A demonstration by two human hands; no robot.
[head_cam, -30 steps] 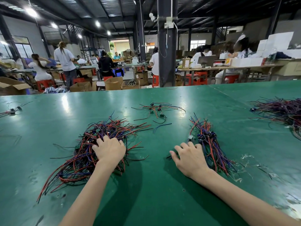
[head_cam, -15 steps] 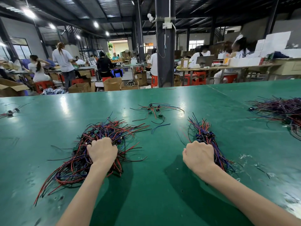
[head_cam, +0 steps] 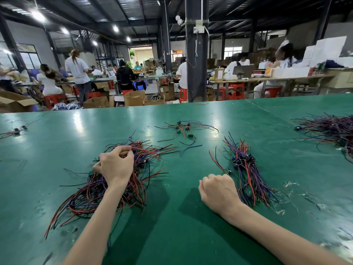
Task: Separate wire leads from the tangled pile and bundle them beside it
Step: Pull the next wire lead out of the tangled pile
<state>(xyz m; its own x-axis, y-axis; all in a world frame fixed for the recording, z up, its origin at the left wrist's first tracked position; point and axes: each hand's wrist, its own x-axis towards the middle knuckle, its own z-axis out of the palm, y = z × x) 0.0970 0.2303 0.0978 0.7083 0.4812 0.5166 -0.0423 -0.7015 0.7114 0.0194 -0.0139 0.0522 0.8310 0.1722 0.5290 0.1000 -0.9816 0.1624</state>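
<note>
A modest bundle (head_cam: 248, 169) is laid beside the curled fingers (head_cam: 207, 183) of the right hand (head_cam: 219, 191) (hold indiscernible); a large tangled pile (head_cam: 86, 196), clutched by the left hand (head_cam: 114, 166), is left to sort.

Left grip (head_cam: 114, 165) curled, knuckles up; right grip (head_cam: 217, 192) fisted, forearm extended forward.
</note>
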